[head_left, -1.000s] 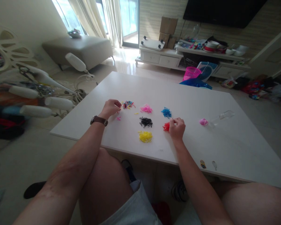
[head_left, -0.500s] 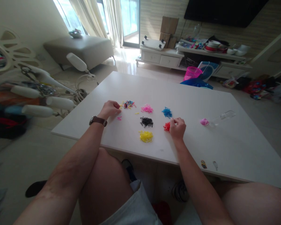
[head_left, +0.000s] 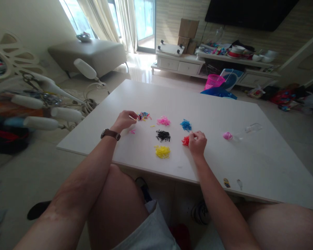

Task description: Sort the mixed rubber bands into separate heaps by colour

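Note:
Small rubber bands lie in heaps on the white table. My left hand [head_left: 125,119], with a watch [head_left: 110,134] on its wrist, is at the left edge of a mixed-colour pile [head_left: 144,116]. Its thumb and fingers are curled close, with a pale strip showing between them. Below it lies a loose pink band [head_left: 132,131]. My right hand [head_left: 198,141] rests closed beside the red pile [head_left: 185,140], fingertips pinched; what they hold is hidden. Between the hands are pink [head_left: 163,121], black [head_left: 163,135] and yellow [head_left: 162,151] piles. A blue pile [head_left: 186,125] lies beyond the right hand.
On the right of the table [head_left: 271,156] lie a clear container [head_left: 253,128] and a pink rounded piece [head_left: 227,135]. Two small flat figures [head_left: 226,183] are near the front edge. A pink basket [head_left: 214,81] stands behind the table.
My left hand has shifted slightly right and up, closer into the mixed pile. Yellow bits by its fingertips are now mostly covered. My right hand has stayed in place.

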The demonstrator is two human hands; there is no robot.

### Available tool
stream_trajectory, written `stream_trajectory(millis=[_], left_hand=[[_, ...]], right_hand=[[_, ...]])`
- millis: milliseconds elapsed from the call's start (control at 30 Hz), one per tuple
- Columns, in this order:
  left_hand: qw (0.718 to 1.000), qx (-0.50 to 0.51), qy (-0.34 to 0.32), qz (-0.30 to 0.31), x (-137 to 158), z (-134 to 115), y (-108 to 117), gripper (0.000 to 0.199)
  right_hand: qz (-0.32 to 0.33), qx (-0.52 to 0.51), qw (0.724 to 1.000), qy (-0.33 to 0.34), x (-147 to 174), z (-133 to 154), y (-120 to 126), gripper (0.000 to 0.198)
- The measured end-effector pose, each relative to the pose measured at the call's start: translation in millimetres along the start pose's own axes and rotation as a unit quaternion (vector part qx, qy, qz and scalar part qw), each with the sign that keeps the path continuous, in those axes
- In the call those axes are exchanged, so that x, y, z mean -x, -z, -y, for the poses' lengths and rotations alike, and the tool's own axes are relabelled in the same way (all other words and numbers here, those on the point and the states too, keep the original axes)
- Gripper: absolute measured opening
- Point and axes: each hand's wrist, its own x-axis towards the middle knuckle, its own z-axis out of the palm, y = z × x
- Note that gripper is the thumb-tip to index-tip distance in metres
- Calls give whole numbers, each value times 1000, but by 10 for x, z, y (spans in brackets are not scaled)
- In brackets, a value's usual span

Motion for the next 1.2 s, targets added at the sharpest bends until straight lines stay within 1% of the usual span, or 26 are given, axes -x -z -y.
stream_trajectory(millis=[100, 200, 333, 500, 667, 767, 867, 967, 1067, 1133, 1200], left_hand=[[995, 92, -18, 31, 46, -74, -48, 30], [982, 158, -56, 86, 105, -199, -158, 32], [964, 178, -114, 162, 195, -418, -350, 31], [938, 197, -157, 240, 301, -691, -611, 26], [919, 212, -191, 273, 346, -883, -868, 21], [911, 203, -215, 288, 358, -956, -960, 21], [905, 192, -228, 304, 383, -1016, -993, 21], [903, 186, -216, 323, 409, -1063, -993, 22], [904, 181, -209, 328, 410, -1078, -992, 23], [903, 179, -208, 331, 393, -1072, -997, 25], [903, 172, -206, 335, 371, -1061, -1009, 28]], right_hand=[[4, -9, 1000, 12, 3, 26, 8, 32], [20, -29, 998, 43, 21, 86, 19, 32], [58, -55, 992, 96, 67, 214, 22, 29], [126, -86, 976, 155, 102, 350, 16, 19], [155, -131, 963, 180, 103, 375, 19, 8], [160, -144, 960, 181, 114, 352, 8, 9], [161, -161, 957, 180, 137, 321, -13, 13], [162, -177, 956, 170, 164, 296, -34, 15], [156, -188, 957, 154, 181, 289, -45, 22], [162, -199, 954, 155, 182, 294, -43, 25], [172, -212, 949, 160, 175, 302, -36, 21]])
